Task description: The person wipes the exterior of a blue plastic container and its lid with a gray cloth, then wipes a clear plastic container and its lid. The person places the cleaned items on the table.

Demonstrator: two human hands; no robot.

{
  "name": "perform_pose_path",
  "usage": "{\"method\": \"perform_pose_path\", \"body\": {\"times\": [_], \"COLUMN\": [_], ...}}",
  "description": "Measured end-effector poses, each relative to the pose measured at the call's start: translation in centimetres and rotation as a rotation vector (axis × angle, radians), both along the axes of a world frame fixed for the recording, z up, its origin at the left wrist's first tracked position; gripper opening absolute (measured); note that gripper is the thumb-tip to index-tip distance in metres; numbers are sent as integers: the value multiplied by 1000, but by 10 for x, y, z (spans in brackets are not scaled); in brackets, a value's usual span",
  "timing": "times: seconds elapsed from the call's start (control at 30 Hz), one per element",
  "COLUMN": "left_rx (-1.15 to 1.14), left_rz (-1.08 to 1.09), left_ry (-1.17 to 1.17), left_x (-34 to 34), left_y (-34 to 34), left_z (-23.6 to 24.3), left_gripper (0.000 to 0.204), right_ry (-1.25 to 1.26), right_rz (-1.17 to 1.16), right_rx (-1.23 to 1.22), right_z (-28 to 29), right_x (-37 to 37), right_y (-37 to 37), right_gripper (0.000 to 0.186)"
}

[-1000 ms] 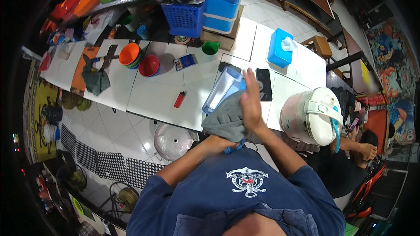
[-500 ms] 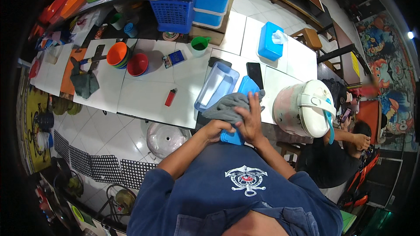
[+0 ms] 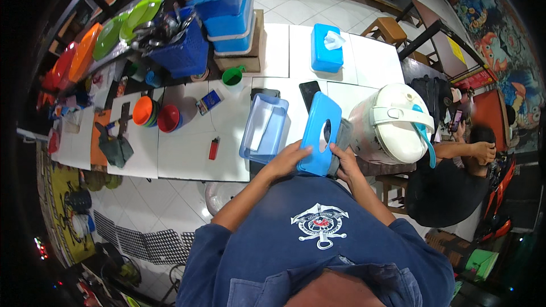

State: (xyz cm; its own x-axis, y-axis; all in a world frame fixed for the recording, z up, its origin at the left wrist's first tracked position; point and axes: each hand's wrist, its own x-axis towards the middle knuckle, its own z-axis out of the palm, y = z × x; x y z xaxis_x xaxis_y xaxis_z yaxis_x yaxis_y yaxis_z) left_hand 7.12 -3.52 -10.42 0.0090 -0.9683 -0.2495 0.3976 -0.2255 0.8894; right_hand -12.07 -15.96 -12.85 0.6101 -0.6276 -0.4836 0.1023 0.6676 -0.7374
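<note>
A blue tissue-box lid (image 3: 313,142) with an oval slot is held tilted up in front of my chest. My left hand (image 3: 287,160) grips its lower left edge, fingers closed on it. On its right side, my right hand (image 3: 345,162) is closed on a grey cloth (image 3: 343,136), which lies behind and along the lid's right edge. Part of the cloth is hidden by the lid. Left of the lid, the translucent blue box base (image 3: 280,135) stands on the table, with a white strip inside. A black phone (image 3: 309,92) lies beyond the lid.
A white rice container (image 3: 369,128) with a handle stands right. On the white table (image 3: 185,156) are a red lighter (image 3: 213,149), green mug (image 3: 232,77), stacked bowls (image 3: 143,111) and another blue tissue box (image 3: 326,59). A person in black (image 3: 446,199) sits at right.
The lid has been raised and turned so its slotted face shows. The cloth has gone from the top of the lid to behind its right edge. My view has shifted.
</note>
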Motion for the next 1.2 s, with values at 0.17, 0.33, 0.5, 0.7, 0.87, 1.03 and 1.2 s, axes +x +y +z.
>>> {"method": "perform_pose_path", "body": {"times": [0.17, 0.33, 0.5, 0.7, 0.87, 1.03, 1.2], "left_rx": [177, 167, 370, 417, 438, 422, 317], "left_rz": [499, 451, 321, 276, 246, 278, 330], "left_ry": [-519, -1296, -1604, -1766, -1853, -1909, -1942], "left_x": [38, 60, 56, 56, 74, 86, 84], "left_y": [1, 0, -3, -10, -9, 1, 14], "left_z": [-74, -100, -101, -107, -130, -136, -128], "left_gripper": [27, 39, 58, 53, 27, 19, 15], "right_ry": [74, 74, 195, 249, 267, 284, 337], "right_rz": [-46, 27, 71, 245, 271, 263, 304], "right_rx": [-140, -173, -337, -531, -707, -671, -678], "right_z": [-19, -36, -56, -72, -82, -81, -76], "right_x": [-1, 6, 16, 17, 24, 24, 17], "right_y": [-11, -9, -1, -3, -10, -18, -20], "right_gripper": [64, 60, 54, 54, 56, 55, 55]}}
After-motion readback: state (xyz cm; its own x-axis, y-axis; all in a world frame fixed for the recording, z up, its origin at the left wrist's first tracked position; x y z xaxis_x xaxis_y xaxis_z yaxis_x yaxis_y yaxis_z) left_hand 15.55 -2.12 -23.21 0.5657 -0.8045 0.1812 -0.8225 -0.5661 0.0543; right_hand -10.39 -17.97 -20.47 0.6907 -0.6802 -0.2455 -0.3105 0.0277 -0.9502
